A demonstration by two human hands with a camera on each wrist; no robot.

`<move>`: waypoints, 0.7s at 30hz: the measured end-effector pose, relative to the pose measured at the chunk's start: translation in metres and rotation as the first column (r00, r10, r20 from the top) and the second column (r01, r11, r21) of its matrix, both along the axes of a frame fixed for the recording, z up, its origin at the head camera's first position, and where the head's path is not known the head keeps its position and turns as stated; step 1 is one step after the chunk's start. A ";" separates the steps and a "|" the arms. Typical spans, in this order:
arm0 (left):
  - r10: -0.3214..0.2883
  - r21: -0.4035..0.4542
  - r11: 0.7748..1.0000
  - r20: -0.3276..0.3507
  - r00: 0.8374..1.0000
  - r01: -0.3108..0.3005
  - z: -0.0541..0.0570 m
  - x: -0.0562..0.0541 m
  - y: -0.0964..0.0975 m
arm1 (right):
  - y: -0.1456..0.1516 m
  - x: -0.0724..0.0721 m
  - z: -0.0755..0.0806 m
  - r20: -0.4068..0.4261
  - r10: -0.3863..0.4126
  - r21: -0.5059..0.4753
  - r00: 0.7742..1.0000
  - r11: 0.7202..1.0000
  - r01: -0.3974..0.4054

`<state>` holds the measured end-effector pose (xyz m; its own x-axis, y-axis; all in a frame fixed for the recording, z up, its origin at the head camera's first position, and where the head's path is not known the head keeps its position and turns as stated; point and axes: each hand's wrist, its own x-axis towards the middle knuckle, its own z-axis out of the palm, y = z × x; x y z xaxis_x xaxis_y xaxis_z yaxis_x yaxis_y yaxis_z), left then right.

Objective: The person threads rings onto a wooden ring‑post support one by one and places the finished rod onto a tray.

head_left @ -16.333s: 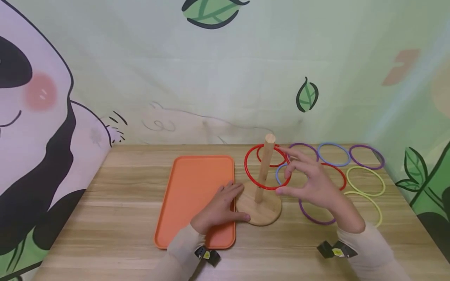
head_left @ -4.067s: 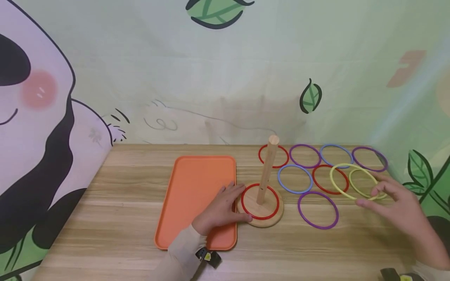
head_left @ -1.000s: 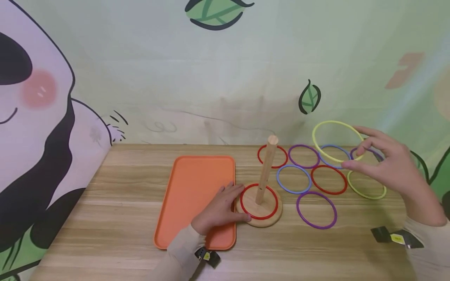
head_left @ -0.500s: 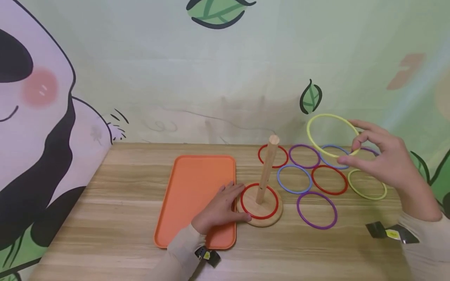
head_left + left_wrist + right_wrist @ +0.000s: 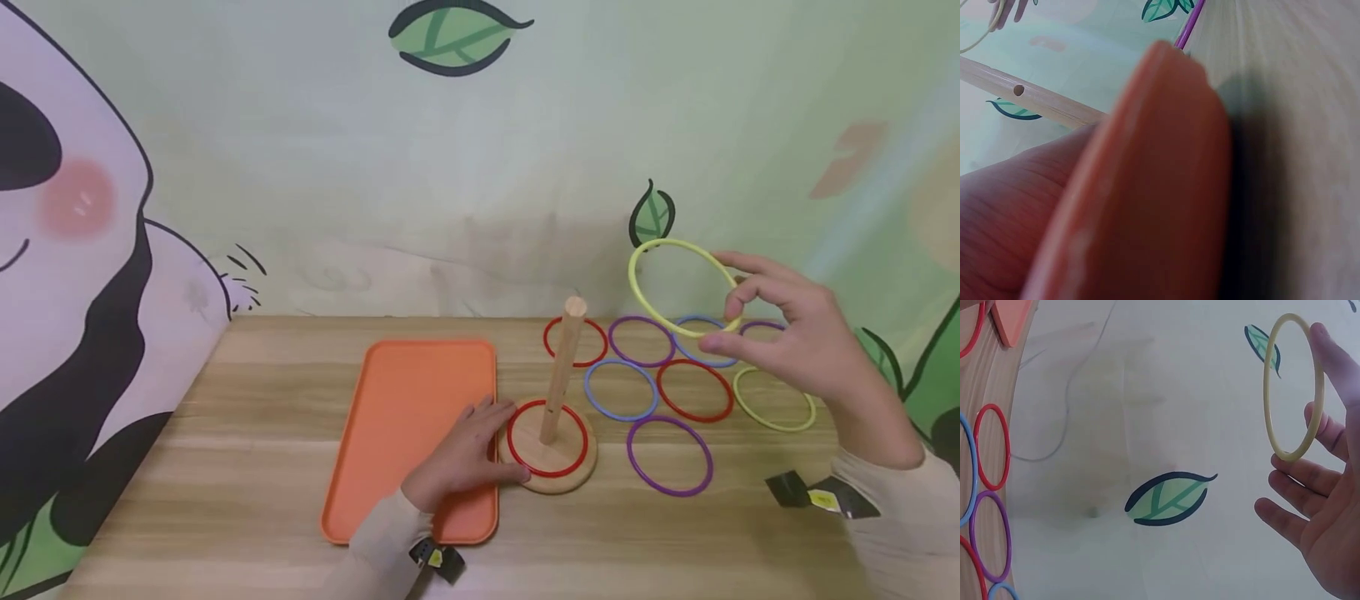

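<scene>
My right hand [image 5: 795, 333] pinches a yellow ring [image 5: 636, 279] at its right side, thumb below and fingers beyond. The ring is raised above the back of the table, right of the wooden post [image 5: 562, 375]. In the right wrist view the yellow ring [image 5: 1267, 394] stands against the backdrop, held between thumb and fingers. The post rises upright from a round wooden base [image 5: 558, 485], where a red ring [image 5: 512, 446] lies around its foot. My left hand [image 5: 461, 450] rests across the tray's right edge, its spread fingers and thumb at the base's left rim.
An orange tray [image 5: 375, 417] lies left of the base. Right of the post several rings lie flat, among them a blue ring [image 5: 587, 392], a purple ring [image 5: 632, 454], a red ring [image 5: 731, 400] and a yellow ring [image 5: 813, 408]. A printed backdrop [image 5: 337, 167] hangs behind the table.
The red ring my right hand held at the post earlier now lies on the base. That hand has since lifted a yellow ring from the right and moved it up and left. My left hand stays put.
</scene>
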<state>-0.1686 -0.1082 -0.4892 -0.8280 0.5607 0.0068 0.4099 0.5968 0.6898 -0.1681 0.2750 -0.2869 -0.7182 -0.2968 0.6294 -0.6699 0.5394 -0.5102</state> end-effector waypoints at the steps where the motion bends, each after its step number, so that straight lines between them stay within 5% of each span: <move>1: 0.003 0.000 1.000 0.001 1.000 -0.003 0.000 0.001 -0.001 | -0.002 0.000 0.000 -0.006 0.008 0.001 1.000 1.000 -0.008; 6: 0.005 -0.001 1.000 -0.012 1.000 -0.005 -0.001 0.003 -0.002 | -0.008 0.001 0.004 -0.039 0.028 0.017 0.999 0.999 -0.027; 15: -0.006 -0.008 1.000 -0.012 1.000 0.006 -0.002 0.003 -0.002 | -0.019 0.005 0.012 0.052 0.088 -0.040 0.995 0.995 -0.086; 21: -0.005 -0.013 1.000 -0.001 1.000 0.005 -0.002 0.003 -0.003 | -0.026 0.003 0.013 0.031 0.106 -0.013 0.994 0.994 -0.105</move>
